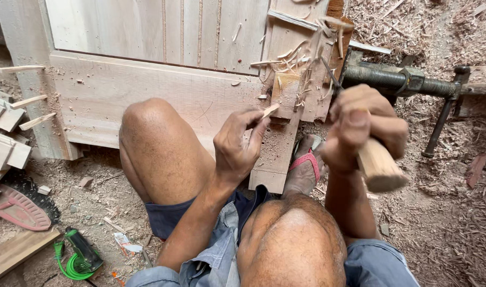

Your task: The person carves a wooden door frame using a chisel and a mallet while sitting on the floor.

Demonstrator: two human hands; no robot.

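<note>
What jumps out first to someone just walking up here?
The right hand at centre right, gripping a wooden tool handle. Beside it the left hand pinches a thin wood sliver over a pale wooden door frame strewn with shavings, with a metal clamp at right.

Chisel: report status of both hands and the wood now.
Right hand shut on chisel handle, blade at the door frame joint. Left hand pinches a wood sliver. Shavings litter the joint; screw clamp sits alongside.
</note>
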